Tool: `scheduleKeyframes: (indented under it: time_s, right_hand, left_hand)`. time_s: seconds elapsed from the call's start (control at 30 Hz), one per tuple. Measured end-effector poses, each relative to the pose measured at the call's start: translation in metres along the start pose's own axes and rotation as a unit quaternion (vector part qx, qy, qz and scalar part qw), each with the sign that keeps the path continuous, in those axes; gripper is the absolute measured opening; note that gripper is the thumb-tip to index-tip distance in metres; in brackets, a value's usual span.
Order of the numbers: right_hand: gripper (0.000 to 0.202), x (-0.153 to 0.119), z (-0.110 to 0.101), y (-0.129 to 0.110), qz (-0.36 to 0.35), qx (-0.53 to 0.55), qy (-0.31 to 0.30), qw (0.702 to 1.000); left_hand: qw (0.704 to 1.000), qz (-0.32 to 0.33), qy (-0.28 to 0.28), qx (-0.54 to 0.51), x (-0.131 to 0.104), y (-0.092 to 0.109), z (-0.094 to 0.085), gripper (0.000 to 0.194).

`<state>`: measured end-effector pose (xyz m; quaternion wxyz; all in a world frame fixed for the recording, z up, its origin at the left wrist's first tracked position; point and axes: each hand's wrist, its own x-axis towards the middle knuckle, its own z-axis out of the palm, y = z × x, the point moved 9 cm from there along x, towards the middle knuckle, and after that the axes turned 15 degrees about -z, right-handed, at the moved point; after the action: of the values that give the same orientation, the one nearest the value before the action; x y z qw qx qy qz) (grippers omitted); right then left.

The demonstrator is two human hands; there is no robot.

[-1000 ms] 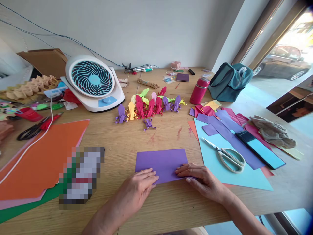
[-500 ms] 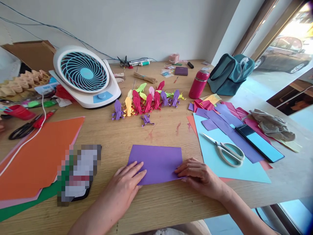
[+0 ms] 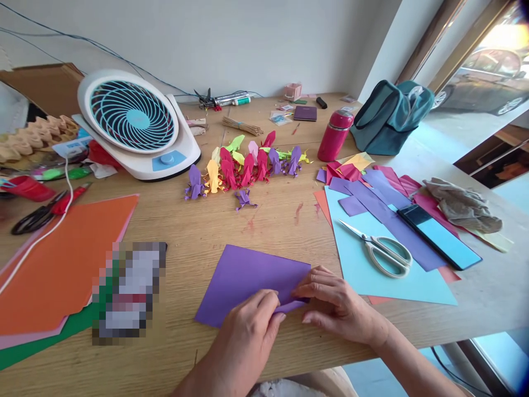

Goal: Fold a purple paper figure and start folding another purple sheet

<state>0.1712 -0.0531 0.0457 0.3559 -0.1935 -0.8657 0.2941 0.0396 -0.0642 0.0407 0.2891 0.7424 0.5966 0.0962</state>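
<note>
A purple sheet of paper (image 3: 243, 275) lies at an angle on the wooden table in front of me. My left hand (image 3: 254, 325) is closed at its near edge, thumb and fingers pinching a narrow strip that stands raised there. The curled fingers of my right hand (image 3: 330, 300) grip the right end of the same sheet, its thumb on the near side. Part of the near edge is hidden under both hands. Beyond the sheet stand several folded paper figures in purple, red, yellow and green, with a small purple one (image 3: 244, 199) nearest.
Scissors (image 3: 378, 248) rest on light blue paper (image 3: 355, 275) at right, beside purple strips and a phone (image 3: 438, 236). A red bottle (image 3: 334, 135) and teal bag (image 3: 390, 118) stand behind. Left are a fan (image 3: 136, 118), orange paper (image 3: 70, 259) and a pixelated phone-like object (image 3: 132, 292).
My left hand has moved right along the near edge, from lying flat on the sheet to pinching it. The sheet has turned and its near edge is lifted. My right hand stays at the right end.
</note>
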Motion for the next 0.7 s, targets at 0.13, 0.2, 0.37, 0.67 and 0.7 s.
scheduleKeyframes:
  time_s: [0.13, 0.2, 0.37, 0.67, 0.7]
  right_hand:
    - [0.027, -0.002, -0.003, 0.007, 0.036, -0.053, -0.003, 0.998]
    - [0.019, -0.004, -0.004, 0.012, 0.059, -0.075, 0.008, 0.995]
    - [0.014, -0.008, -0.006, 0.03, 0.121, -0.066, 0.043, 0.99]
    - [0.011, 0.002, -0.006, 0.039, 0.186, -0.035, 0.019, 0.982]
    - [0.011, 0.005, -0.007, 0.042, 0.193, -0.036, 0.008, 0.981]
  left_hand:
    - [0.997, -0.029, 0.035, -0.056, 0.005, -0.014, -0.016, 0.014]
    - [0.996, -0.045, 0.044, -0.059, 0.009, -0.02, -0.02, 0.015]
    - [0.995, -0.088, 0.013, -0.047, 0.019, -0.031, -0.022, 0.028]
    - [0.982, -0.149, -0.073, -0.095, 0.038, -0.028, -0.032, 0.015]
    - [0.985, -0.147, -0.054, -0.067, 0.042, -0.026, -0.037, 0.014]
